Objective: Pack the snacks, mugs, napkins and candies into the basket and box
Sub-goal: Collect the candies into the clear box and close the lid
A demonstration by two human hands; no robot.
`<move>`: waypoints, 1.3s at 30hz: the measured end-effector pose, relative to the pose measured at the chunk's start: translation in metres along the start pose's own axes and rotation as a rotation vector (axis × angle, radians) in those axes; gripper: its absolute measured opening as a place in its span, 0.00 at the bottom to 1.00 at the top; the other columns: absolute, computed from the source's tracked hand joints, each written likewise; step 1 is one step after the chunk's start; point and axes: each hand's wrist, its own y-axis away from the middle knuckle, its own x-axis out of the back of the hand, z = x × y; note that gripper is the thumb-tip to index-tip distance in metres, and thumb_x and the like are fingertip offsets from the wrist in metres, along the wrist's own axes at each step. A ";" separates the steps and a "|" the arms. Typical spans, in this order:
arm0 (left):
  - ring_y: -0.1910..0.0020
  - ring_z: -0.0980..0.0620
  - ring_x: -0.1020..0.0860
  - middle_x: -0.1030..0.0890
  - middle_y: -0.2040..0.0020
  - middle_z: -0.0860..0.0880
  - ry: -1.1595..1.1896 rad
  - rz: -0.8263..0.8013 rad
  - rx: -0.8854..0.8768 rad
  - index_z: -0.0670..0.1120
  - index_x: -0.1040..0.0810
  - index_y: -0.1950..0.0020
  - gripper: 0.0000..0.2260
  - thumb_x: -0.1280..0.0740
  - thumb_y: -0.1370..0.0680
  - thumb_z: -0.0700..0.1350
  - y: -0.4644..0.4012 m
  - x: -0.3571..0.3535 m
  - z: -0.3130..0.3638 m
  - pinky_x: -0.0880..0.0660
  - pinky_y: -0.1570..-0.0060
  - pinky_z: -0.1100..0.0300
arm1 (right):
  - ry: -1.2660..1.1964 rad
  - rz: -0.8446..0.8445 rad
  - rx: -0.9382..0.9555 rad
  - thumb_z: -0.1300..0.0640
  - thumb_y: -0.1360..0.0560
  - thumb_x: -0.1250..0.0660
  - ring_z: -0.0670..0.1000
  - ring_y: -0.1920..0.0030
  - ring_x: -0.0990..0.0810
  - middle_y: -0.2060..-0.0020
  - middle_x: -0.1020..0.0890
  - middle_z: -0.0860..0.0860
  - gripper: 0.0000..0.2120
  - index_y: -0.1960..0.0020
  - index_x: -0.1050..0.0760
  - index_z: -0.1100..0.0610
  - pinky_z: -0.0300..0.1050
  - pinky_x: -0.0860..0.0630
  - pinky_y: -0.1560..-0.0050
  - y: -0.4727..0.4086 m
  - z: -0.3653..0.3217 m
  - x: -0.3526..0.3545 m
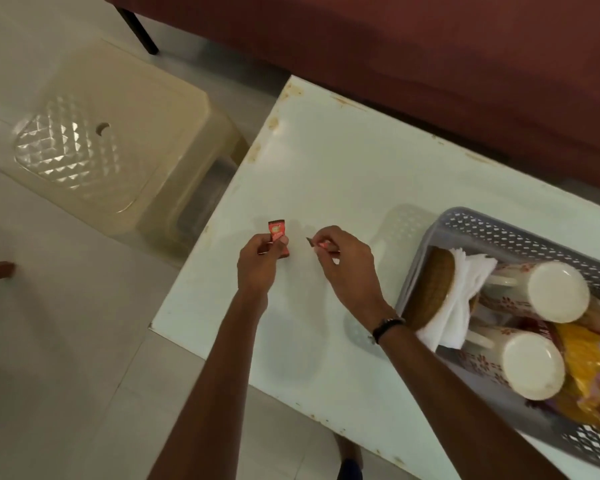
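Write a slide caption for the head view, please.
Each hand, left and right, pinches a red candy beside the packed basket.

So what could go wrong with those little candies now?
The left hand pinches small red wrapped candies near the white table's edge; one could slip and fall to the floor. The right hand pinches another red candy. The grey perforated plastic basket looks crowded with mugs and napkins, so candies might sink out of sight.

Each hand (257,263) (343,261) pinches a red candy (277,231) (323,244).
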 end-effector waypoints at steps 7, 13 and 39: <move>0.58 0.56 0.19 0.18 0.58 0.51 0.027 -0.119 -0.150 0.44 0.20 0.52 0.06 0.31 0.25 0.45 0.106 -0.043 0.014 0.22 0.49 0.57 | -0.331 0.207 -0.214 0.57 0.27 0.30 0.37 0.60 0.20 0.61 0.18 0.41 0.06 0.50 0.20 0.54 0.26 0.27 0.58 0.066 -0.011 0.087; 0.59 0.50 0.18 0.16 0.59 0.50 -0.115 -0.246 -0.339 0.47 0.18 0.53 0.05 0.29 0.27 0.46 0.189 -0.122 0.019 0.22 0.58 0.59 | -0.336 0.454 -0.284 0.59 0.28 0.28 0.35 0.62 0.19 0.61 0.16 0.43 0.09 0.48 0.18 0.54 0.25 0.27 0.61 0.130 0.020 0.176; 0.51 0.54 0.22 0.19 0.50 0.49 -0.503 -0.294 -0.464 0.44 0.23 0.46 0.08 0.33 0.25 0.42 0.375 -0.434 -0.110 0.30 0.58 0.75 | -0.246 0.731 -0.638 0.57 0.25 0.32 0.55 0.67 0.23 0.66 0.18 0.58 0.06 0.48 0.20 0.52 0.29 0.32 0.68 0.318 0.250 0.413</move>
